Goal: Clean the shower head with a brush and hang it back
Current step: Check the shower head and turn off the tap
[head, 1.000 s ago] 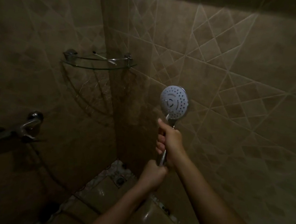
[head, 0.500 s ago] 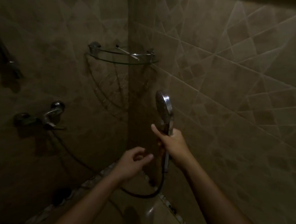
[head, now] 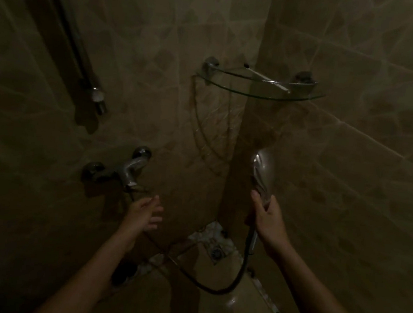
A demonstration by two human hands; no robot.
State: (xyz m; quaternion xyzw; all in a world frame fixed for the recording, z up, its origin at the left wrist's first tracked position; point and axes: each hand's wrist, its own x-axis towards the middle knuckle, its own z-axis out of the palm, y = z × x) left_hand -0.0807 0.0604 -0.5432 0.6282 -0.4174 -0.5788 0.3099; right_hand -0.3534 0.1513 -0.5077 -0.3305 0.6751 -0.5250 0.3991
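Observation:
The chrome shower head [head: 263, 170] stands upright in the dim corner, its spray face turned left, away from me. My right hand [head: 268, 220] is shut around its handle. A dark hose [head: 227, 287] loops down from the handle toward the wall tap. My left hand [head: 146, 212] is empty, fingers apart, just below and right of the chrome mixer tap [head: 129, 170]. A thin white stick with a dark tip, perhaps the brush [head: 267, 80], lies on the glass corner shelf [head: 258, 91].
A vertical shower rail with a bracket [head: 97, 95] runs down the left wall. A floor drain [head: 215, 253] sits in the corner below. Tiled walls close in on the left and right, and the floor looks wet.
My left hand let go of the handle and moved left toward the tap. The shower head turned its face away from me. The view swung left, revealing the rail.

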